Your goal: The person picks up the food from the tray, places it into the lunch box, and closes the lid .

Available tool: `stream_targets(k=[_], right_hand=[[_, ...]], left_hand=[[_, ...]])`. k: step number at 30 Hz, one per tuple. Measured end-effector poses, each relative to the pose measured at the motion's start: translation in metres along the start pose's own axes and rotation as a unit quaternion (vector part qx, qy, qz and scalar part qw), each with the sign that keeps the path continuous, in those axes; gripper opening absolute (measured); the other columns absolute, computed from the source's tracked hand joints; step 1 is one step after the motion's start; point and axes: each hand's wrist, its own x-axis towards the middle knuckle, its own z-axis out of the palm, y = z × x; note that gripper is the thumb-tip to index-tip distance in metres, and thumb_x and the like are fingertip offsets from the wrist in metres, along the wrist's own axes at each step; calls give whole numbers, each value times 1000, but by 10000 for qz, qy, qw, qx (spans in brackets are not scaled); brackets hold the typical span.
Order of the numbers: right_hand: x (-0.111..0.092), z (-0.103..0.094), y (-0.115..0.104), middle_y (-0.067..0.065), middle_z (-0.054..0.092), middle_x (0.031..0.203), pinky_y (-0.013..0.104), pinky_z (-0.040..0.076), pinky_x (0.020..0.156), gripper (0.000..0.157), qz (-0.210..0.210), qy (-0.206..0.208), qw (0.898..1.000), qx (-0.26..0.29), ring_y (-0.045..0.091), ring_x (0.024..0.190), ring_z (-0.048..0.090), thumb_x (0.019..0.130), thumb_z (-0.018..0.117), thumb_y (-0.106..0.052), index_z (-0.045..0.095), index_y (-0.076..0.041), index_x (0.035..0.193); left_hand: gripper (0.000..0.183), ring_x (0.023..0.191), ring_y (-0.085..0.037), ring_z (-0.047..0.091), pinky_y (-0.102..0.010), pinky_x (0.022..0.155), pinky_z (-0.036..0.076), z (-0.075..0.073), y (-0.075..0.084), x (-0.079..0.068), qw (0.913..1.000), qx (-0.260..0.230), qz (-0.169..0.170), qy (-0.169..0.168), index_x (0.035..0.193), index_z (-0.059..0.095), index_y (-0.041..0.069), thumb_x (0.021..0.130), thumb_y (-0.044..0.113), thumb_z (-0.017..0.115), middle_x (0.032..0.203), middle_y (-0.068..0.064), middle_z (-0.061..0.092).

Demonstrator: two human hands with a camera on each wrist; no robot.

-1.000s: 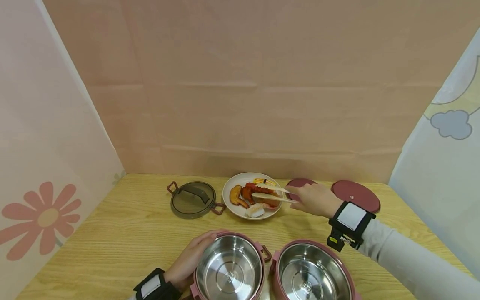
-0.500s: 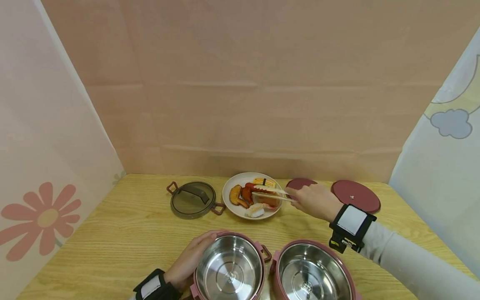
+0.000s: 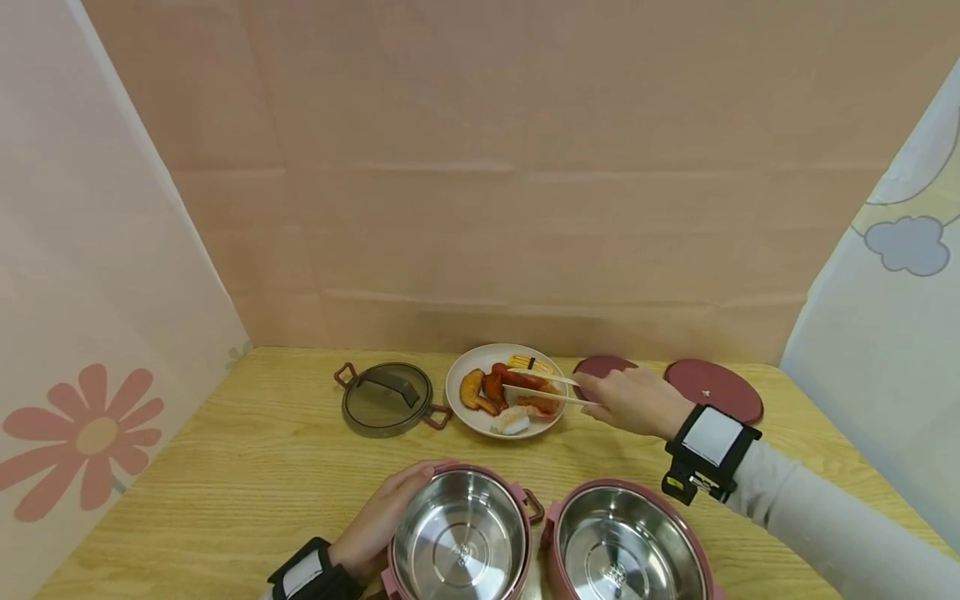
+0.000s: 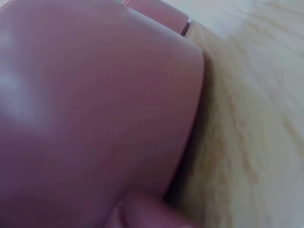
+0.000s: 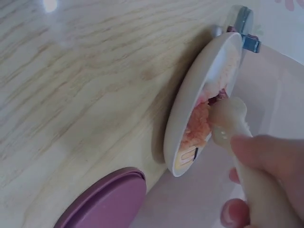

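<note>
My right hand [image 3: 626, 400] holds cream-coloured tongs [image 3: 551, 397] over a white plate [image 3: 459, 408]. The tong arms straddle a reddish-brown food piece [image 3: 528, 383]; whether they touch it, I cannot tell. Around it lie an orange-yellow slice [image 3: 471, 388], a white piece [image 3: 512, 421] like shrimp sushi, and a yellow piece [image 3: 531, 363] with a black band. In the right wrist view, thumb and fingers wrap the tongs [image 5: 259, 190]. My left hand [image 3: 386, 512] holds the left side of a pink steel-lined pot [image 3: 461, 533]; its wall [image 4: 95, 104] fills much of the left wrist view.
A second pink steel-lined pot [image 3: 626, 542] stands to the right of the first. A glass lid [image 3: 386, 408] with side handles lies left of the plate. Two dark red lids [image 3: 712, 392] lie at the back right, one partly behind my right hand. Paper walls enclose the table.
The tong arms draw closer together, then stand slightly wider apart over the plate. My right wrist has shifted slightly right. My left hand and both pots have stayed in place.
</note>
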Motion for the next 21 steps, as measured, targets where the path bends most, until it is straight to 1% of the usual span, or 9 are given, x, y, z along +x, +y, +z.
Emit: stream_targets(k=[3,5,8,11,13,16,19,21], right_hand=[[-1,-4,0,-8,47,57,23,40,46,36,7,-172,9998,86,8,50,44,91,67,-32,62,-7,117],[-1,-7,-1,-7,49,59,24,40,46,39,16,-216,9997,109,8,50,45,91,67,-33,62,-6,119],[1,-10,-2,-7,50,60,24,40,45,42,2,-173,9998,83,9,50,45,90,67,-32,62,-5,122],[1,-10,-3,-7,49,59,24,39,44,41,24,-163,9999,45,9,49,44,90,67,-32,62,-5,121],[1,-8,-2,-7,50,59,25,42,45,42,58,-168,9998,42,9,50,45,90,68,-32,62,-5,121],[-1,-5,0,-6,52,60,26,46,48,43,160,-243,9995,133,9,51,47,90,68,-33,61,-6,122],[-3,-4,1,-7,51,60,26,45,49,44,197,-265,9991,257,9,51,46,89,68,-34,61,-7,123],[-4,-6,2,-8,49,60,25,42,47,44,158,-220,9992,297,9,51,45,89,68,-34,61,-7,123]], left_hand=[[59,138,-33,32,-46,111,34,0,0,0,10000,3,-17,-20,143,42,-2,103,41,40,147,-20,41],[59,138,-33,32,-47,112,32,0,1,1,10000,49,-11,-13,143,42,-2,103,41,39,147,-19,41],[60,139,-35,31,-50,113,29,-1,1,1,9999,116,23,-6,143,41,-3,103,41,40,147,-20,40],[61,140,-36,28,-51,114,27,-1,1,2,9998,173,24,4,144,40,-3,103,42,40,149,-21,38],[61,139,-36,30,-50,114,28,-1,1,2,9999,147,43,21,143,41,-3,103,42,40,148,-21,40],[59,136,-31,36,-46,112,33,0,0,1,10000,73,52,32,142,44,-1,102,42,42,144,-18,45],[57,130,-26,43,-41,107,39,0,-1,1,10000,-20,13,4,141,46,0,102,42,42,141,-16,50],[58,129,-26,45,-40,106,41,0,0,1,10000,-29,-14,12,140,47,1,102,43,43,140,-15,51]])
